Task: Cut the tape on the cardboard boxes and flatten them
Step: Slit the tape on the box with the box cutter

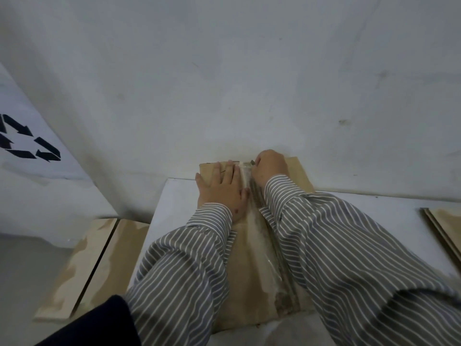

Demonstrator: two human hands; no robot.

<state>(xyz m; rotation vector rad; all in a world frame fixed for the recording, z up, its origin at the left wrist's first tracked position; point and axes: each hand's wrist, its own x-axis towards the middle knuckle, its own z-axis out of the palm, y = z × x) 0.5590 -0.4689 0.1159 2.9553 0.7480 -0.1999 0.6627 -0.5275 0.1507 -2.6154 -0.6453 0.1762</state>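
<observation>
A cardboard box (252, 258) lies on a white bench (174, 201), its far end against the wall (224, 71). The left hand (220, 189) presses flat, fingers spread, beside the box's clear tape (259, 236). The right hand (270, 167), curled, grips a small cutter (252, 162) at the tape's far end. Flattened cardboard (92, 265) lies left of the box, more cardboard (444, 226) to its right.

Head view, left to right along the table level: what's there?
White bag with a black recycling symbol → flat brown cardboard sheets on the floor → left hand pressed flat on the taped brown cardboard box → right hand curled around a small cutter → stacked flat cardboard at the right edge.
</observation>
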